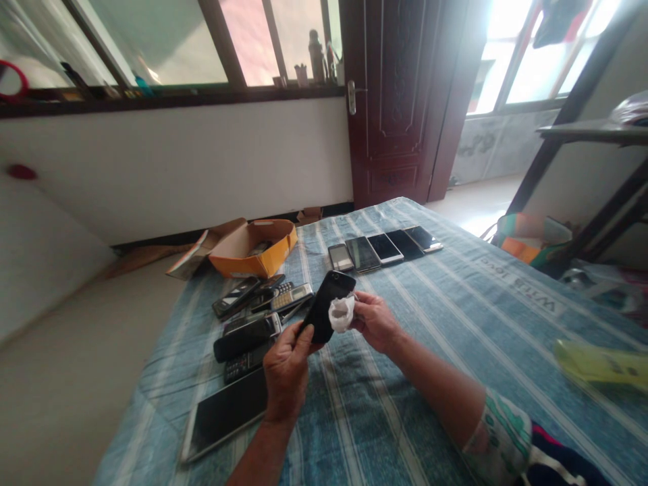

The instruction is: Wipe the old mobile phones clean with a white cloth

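Note:
My left hand (289,364) grips a black smartphone (322,312) by its lower end, with the camera side turned toward me. In my right hand (375,320) is a crumpled white tissue (341,314), pinched between the fingers and overlapping the phone's right side; whether it touches the phone I cannot tell. Left of my left hand lies a loose pile of older mobile phones (246,337), some with keypads. A white-edged tablet (227,413) rests beside my left wrist. Beyond my hands, several phones (385,248) lie side by side in a row.
An open orange cardboard box (276,255) with something dark inside stands at the far left of the striped blue cloth (435,317). Yellow packaging (602,364) lies at the right. A dark red door (397,101) is behind, and a shelf (597,133) rises on the right.

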Motion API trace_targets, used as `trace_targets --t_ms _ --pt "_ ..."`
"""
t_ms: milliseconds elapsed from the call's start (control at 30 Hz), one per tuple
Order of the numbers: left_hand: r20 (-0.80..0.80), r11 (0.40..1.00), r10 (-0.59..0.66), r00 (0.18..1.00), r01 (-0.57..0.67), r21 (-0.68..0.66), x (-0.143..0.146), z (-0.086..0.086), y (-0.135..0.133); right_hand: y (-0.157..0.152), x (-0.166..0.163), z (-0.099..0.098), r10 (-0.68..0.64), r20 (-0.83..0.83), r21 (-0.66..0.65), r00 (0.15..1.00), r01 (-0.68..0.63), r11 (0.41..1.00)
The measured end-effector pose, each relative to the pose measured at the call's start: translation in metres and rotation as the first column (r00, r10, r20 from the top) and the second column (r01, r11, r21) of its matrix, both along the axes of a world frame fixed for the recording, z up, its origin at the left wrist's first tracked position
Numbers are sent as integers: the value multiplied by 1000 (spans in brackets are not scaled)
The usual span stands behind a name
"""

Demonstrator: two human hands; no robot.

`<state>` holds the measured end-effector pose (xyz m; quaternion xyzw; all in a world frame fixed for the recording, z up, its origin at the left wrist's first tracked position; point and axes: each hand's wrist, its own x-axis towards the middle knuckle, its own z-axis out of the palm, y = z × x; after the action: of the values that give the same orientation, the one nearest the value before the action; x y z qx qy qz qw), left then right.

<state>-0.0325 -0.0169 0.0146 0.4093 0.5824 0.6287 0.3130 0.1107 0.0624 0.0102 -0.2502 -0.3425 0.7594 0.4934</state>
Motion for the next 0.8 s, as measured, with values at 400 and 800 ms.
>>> trace_targets --t_ms 400,800 --pt "-394 1000 22 919 -26 -6 -8 -2 -2 21 15 -9 -178 230 78 957 164 983" --pt "-765 988 -19 644 128 83 -1 -4 -6 3 17 6 -846 324 939 424 -253 233"
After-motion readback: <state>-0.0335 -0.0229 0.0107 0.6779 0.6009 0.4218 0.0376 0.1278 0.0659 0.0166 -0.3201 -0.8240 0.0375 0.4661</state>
